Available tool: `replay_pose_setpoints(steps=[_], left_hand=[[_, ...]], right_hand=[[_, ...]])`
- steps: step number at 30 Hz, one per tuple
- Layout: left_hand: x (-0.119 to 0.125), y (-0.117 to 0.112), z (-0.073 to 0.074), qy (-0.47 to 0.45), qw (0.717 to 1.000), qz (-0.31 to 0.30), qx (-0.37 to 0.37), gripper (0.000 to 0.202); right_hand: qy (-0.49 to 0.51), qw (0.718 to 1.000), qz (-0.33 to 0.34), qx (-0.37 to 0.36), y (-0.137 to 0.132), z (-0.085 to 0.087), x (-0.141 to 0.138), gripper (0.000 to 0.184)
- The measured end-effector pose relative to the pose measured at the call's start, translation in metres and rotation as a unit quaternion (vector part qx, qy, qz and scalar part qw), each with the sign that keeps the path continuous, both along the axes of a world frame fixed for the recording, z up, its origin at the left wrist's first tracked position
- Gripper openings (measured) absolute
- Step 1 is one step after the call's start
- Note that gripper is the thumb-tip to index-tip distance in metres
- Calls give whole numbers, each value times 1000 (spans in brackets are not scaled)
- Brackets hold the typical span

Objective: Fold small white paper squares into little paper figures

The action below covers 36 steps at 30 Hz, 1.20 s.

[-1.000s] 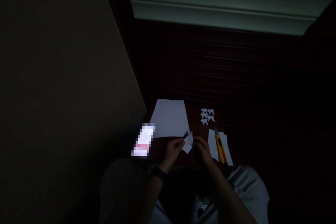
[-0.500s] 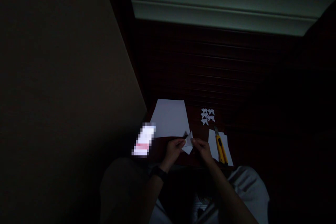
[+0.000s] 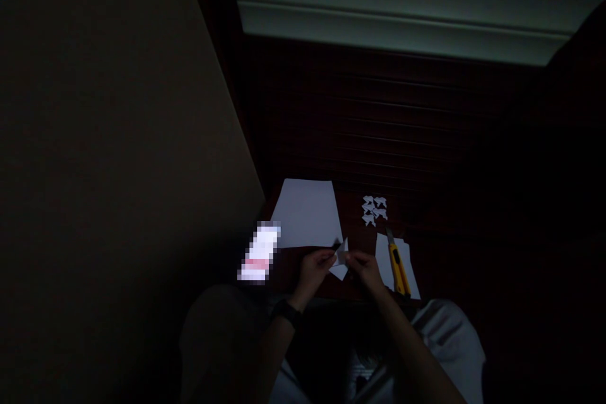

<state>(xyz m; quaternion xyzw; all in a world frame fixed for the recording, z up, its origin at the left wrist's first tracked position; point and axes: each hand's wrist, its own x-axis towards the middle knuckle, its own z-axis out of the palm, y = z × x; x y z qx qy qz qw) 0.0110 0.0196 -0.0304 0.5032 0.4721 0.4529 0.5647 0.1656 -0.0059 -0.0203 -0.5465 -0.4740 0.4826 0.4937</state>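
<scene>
Hands are pinching a small folded white paper piece (image 3: 341,262) above the dark counter (image 3: 360,237), left hand (image 3: 313,268) and right hand (image 3: 365,268) each gripping one side, a yellow utility knife (image 3: 398,265) lying just beside.

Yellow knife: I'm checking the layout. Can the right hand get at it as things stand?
Probably yes: the yellow knife lies uncovered on a white sheet beside the right hand, nothing between them. That hand and the left hand both pinch a small folded paper, so it must let go first.
</scene>
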Motion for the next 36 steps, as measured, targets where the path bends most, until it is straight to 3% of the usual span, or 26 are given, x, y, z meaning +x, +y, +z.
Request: replay_pose_setpoints(steps=[6,11,20,28,33,36], left_hand=[[-2,-1,1,-7,1000,10,-8,26],[-1,-1,3,-12,1000,1,18,20],[-12,-9,22,-30,996,-85,11,30],[1,-4,7,-27,998,-41,46,31],[-3,-3,4,-28,999,-39,24,35],[-5,-3,5,-20,999,-37,9,37]], right_hand=[[-36,997,34,60,2,9,-3,25],[-53,994,42,84,2,5,-2,20],[-133,985,-2,107,2,-1,-2,18],[-153,983,11,102,0,5,-5,23],[-144,984,19,104,0,2,-4,19],[-119,988,-12,95,2,-4,-2,16]])
